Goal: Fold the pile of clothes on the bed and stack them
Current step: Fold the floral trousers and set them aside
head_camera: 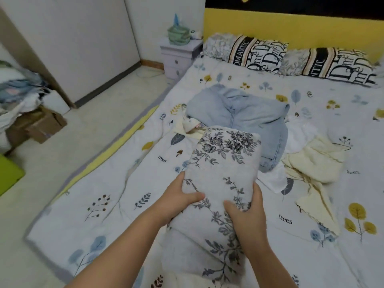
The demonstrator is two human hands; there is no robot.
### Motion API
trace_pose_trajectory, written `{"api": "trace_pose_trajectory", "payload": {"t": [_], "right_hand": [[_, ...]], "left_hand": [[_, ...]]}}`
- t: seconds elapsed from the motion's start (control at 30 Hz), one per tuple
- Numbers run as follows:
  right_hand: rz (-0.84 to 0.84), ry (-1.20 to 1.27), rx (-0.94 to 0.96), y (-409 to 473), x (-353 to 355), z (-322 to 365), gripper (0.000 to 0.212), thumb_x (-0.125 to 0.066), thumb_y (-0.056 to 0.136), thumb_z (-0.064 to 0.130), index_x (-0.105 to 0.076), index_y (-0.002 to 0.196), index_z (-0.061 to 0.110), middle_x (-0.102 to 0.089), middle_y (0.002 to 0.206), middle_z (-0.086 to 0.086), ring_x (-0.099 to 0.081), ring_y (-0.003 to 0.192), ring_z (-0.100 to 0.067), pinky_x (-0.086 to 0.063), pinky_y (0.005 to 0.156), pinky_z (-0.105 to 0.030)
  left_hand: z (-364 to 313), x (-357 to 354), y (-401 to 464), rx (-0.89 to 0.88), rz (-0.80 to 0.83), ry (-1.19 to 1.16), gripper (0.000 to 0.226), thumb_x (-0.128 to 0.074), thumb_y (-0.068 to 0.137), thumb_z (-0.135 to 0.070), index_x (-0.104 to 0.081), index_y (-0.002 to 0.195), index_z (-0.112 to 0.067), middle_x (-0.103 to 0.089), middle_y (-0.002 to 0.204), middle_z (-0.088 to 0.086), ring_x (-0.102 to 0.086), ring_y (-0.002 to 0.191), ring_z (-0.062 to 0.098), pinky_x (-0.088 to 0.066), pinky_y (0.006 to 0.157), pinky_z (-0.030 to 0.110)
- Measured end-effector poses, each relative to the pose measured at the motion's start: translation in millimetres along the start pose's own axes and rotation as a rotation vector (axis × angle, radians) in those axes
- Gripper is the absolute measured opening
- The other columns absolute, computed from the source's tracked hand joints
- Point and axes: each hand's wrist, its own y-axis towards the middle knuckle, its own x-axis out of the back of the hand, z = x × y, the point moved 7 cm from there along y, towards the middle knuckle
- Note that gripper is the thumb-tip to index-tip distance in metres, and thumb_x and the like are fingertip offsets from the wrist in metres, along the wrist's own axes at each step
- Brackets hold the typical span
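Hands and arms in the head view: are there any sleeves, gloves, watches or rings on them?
None visible. The left hand and right hand are bare, with no gloves, rings or watch showing. Both forearms are uncovered up to the frame edge.

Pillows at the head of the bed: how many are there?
2. One pillow lies left of centre against the yellow headboard; the other pillow lies beside it toward the right edge. More may be hidden beyond the frame's right edge.
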Motion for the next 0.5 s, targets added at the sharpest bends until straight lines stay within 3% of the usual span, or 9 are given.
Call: {"api": "trace_pose_trajectory", "payload": {"t": [0.07, 0.2, 0.33, 0.5], "right_hand": [[0.024, 0.005, 0.020, -5.9, -16.0, 18.1, 0.082, -0.069, 0.078, 0.014, -0.026, 0.145, 0.031, -0.049, 0.135, 0.007, -0.050, 0.119, -0.016, -0.041, 0.103, -0.042], [0.069, 0.005, 0.045, -18.9, -62.6, 46.2, 0.083, -0.070, 0.077, 0.014, -0.025, 0.146, 0.028, -0.047, 0.139, 0.003, -0.048, 0.123, -0.018, -0.040, 0.104, -0.043], [0.096, 0.002, 0.059, -30.1, -126.7, 61.2, 0.085, -0.069, 0.079, 0.017, -0.020, 0.148, 0.029, -0.040, 0.145, 0.004, -0.043, 0.129, -0.018, -0.037, 0.107, -0.041], [0.080, 0.010, 0.008, -44.9, -222.4, 61.9, 0.086, -0.068, 0.081, 0.018, -0.016, 0.149, 0.028, -0.037, 0.147, 0.002, -0.039, 0.131, -0.018, -0.035, 0.107, -0.034]], "left_hand": [[-10.4, 23.3, -9.4, -0.006, -0.028, 0.001, 0.056, -0.075, 0.076, -0.019, -0.046, 0.122, -0.034, -0.062, 0.112, -0.013, -0.061, 0.098, 0.003, -0.049, 0.077, 0.020], [-20.1, 79.8, -25.6, -0.008, -0.069, 0.008, 0.057, -0.076, 0.076, -0.022, -0.046, 0.123, -0.034, -0.060, 0.112, -0.018, -0.059, 0.097, -0.003, -0.047, 0.070, 0.011], [-11.1, 146.6, -32.0, 0.026, -0.091, 0.005, 0.058, -0.076, 0.075, -0.022, -0.047, 0.124, -0.033, -0.063, 0.114, -0.013, -0.062, 0.101, 0.007, -0.050, 0.079, 0.023], [16.5, 236.3, -25.8, 0.077, -0.066, 0.016, 0.055, -0.077, 0.075, -0.024, -0.048, 0.121, -0.037, -0.062, 0.113, -0.017, -0.062, 0.100, 0.004, -0.049, 0.074, 0.019]]}}
